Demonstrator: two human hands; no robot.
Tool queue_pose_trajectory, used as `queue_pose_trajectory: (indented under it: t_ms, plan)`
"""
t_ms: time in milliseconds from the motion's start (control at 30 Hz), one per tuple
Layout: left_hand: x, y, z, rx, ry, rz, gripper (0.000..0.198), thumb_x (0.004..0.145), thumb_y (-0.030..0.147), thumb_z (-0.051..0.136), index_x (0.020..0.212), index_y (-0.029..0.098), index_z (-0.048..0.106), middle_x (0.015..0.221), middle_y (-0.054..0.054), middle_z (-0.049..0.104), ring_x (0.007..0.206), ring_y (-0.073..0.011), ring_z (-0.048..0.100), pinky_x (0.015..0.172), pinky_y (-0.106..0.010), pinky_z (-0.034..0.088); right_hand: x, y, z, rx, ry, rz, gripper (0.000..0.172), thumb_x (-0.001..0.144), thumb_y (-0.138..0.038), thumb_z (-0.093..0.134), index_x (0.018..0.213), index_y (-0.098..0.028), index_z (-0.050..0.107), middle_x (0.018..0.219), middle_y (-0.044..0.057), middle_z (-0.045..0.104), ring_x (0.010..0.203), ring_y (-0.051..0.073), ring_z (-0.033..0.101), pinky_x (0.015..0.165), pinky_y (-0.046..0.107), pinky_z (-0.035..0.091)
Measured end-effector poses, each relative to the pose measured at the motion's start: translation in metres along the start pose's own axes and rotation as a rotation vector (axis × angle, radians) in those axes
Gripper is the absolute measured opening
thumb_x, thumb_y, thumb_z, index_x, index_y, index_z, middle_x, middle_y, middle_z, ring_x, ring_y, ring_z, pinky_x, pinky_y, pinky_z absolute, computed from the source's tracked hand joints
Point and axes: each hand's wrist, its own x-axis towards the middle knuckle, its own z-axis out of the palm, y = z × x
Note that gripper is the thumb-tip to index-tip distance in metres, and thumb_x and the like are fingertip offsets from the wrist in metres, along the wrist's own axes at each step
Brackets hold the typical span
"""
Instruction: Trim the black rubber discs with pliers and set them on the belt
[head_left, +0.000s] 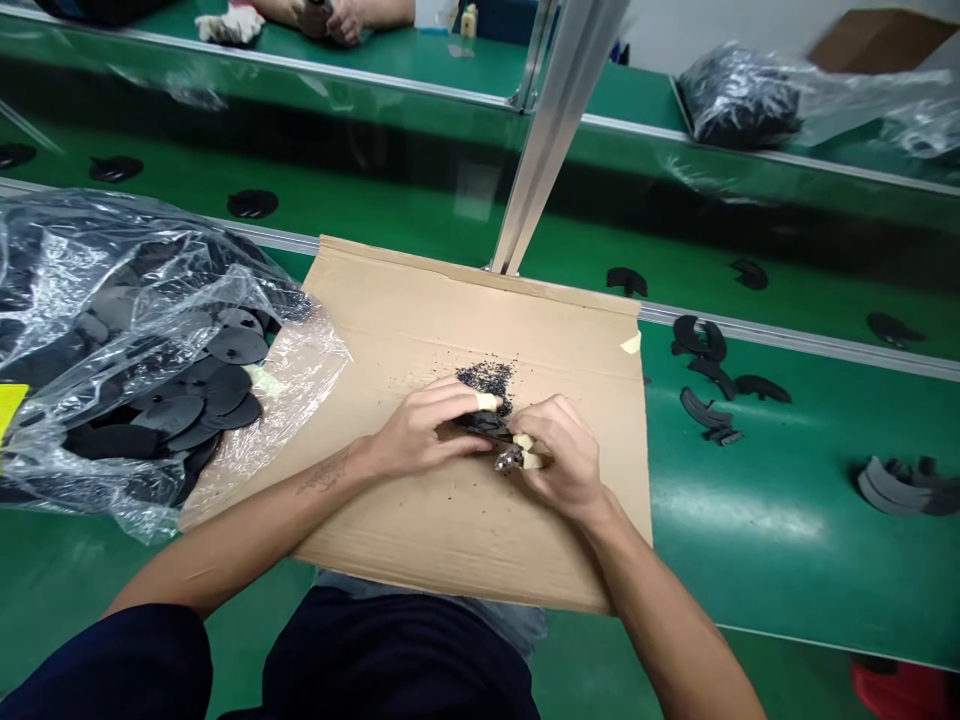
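My left hand [427, 425] pinches a dark, flat plastic part [484, 422] between thumb and fingers, just above a cardboard sheet [405, 310]. Pale tape wraps one of its fingertips. Close against the part's right side, my right hand [561, 450] is closed around a small tool with a shiny metal end [510, 459]; its exact kind is hidden by the fingers. Pale yellow wrapping also shows at those fingers. Just beyond both hands lies a heap of black crumbs [487, 378], with a few specks scattered nearer my body.
A clear plastic bag [150, 260] full of black discs [176, 415] overlaps the cardboard's left side. Several curved black pieces [701, 340] lie on the green table [750, 530] at right. A metal post [551, 140] rises behind the cardboard. Across the bench are another person's hands [330, 18].
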Motion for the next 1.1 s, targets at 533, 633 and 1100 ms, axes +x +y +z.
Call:
queue_pose_trajectory:
  t_ms: [533, 633, 1100]
  plan:
    - [0.029, -0.001, -0.031, -0.133, -0.427, -0.333, 0.021, 0.098, 0.032, 0.064, 0.091, 0.016, 0.075, 0.079, -0.003, 0.072, 0.066, -0.0136, 0.064, 0.059, -0.023, 0.05, 0.0, 0.003, -0.004, -0.103, -0.037, -0.103, 0.015, 0.095, -0.016, 0.056, 0.104, -0.024, 0.064, 0.092, 0.006, 0.072, 0.079, 0.019, 0.06, 0.071, 0.034, 0.041]
    - [0.053, -0.01, -0.06, 0.076, -0.421, -0.26, 0.017, 0.096, 0.03, 0.065, 0.095, 0.018, 0.077, 0.088, -0.005, 0.075, 0.076, -0.0165, 0.069, 0.071, -0.026, 0.054, 0.002, 0.013, -0.008, -0.111, 0.054, -0.073, 0.02, 0.092, -0.018, 0.06, 0.111, -0.023, 0.063, 0.099, 0.009, 0.071, 0.083, 0.022, 0.063, 0.07, 0.035, 0.045]
    - [0.162, -0.139, -0.118, 0.913, -0.165, -0.65, 0.022, 0.1, 0.03, 0.062, 0.11, 0.013, 0.071, 0.118, -0.011, 0.073, 0.111, -0.0233, 0.069, 0.103, -0.044, 0.054, -0.012, 0.034, -0.001, -0.127, -0.005, 0.089, 0.028, 0.085, -0.012, 0.062, 0.113, -0.02, 0.063, 0.098, 0.008, 0.072, 0.09, 0.024, 0.063, 0.076, 0.036, 0.048]
